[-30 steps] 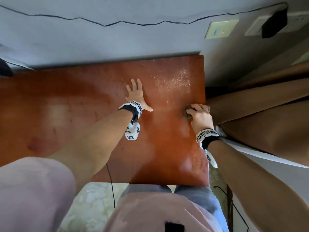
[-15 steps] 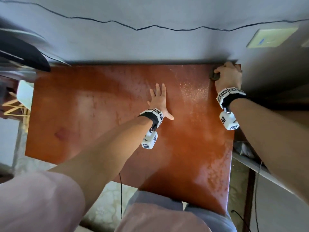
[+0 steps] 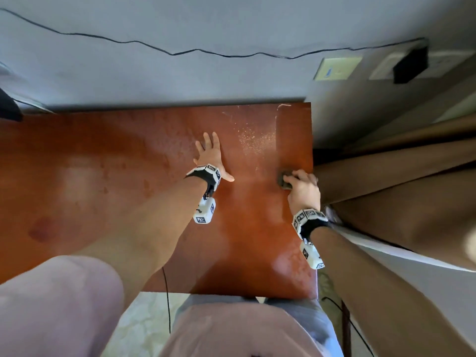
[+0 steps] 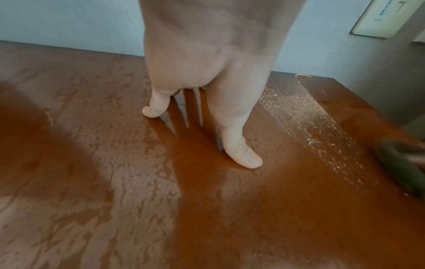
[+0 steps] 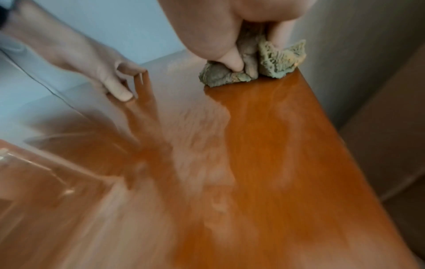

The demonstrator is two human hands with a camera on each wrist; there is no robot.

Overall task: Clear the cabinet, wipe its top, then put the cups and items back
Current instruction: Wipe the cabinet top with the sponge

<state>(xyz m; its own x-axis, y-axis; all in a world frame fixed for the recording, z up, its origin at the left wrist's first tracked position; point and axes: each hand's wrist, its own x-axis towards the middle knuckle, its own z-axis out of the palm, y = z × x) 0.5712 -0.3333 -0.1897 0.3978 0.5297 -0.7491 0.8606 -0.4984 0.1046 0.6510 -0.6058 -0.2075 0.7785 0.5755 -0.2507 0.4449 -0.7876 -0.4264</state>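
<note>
Reddish-brown wood, glossy and streaked with damp smears, forms the cabinet top (image 3: 128, 176), whose far edge sits against a pale blue-grey wall (image 3: 180, 81).

The left hand (image 3: 210, 157) lies flat on the wood with straight, spread fingers, holding nothing. To its right, well apart, the right hand (image 3: 302, 188) curls its grip around a crumpled grey-green cloth (image 5: 250, 67), thumb and fingers pinching the wad and pressing it onto the worktop close to the right edge. Part of the cloth pokes out beyond the fingers toward that edge.

Between the two hands and a little farther toward the wall, a band of pale crumbs or dust (image 4: 306, 116) lies scattered across the wood. On the near side of the cloth grip the surface looks smooth and clean-shining; left of the flat hand it shows blotchy wet marks.

A thin black cable (image 3: 154, 46) runs in a wavy line along the wall. Beyond the right grip, a cream switch plate (image 3: 337, 68) and a black plug (image 3: 409, 64) sit on the wall. Brown curtain fabric (image 3: 399, 176) hangs just right of the cabinet edge. Pale patterned floor (image 3: 144, 325) shows below the near edge.
</note>
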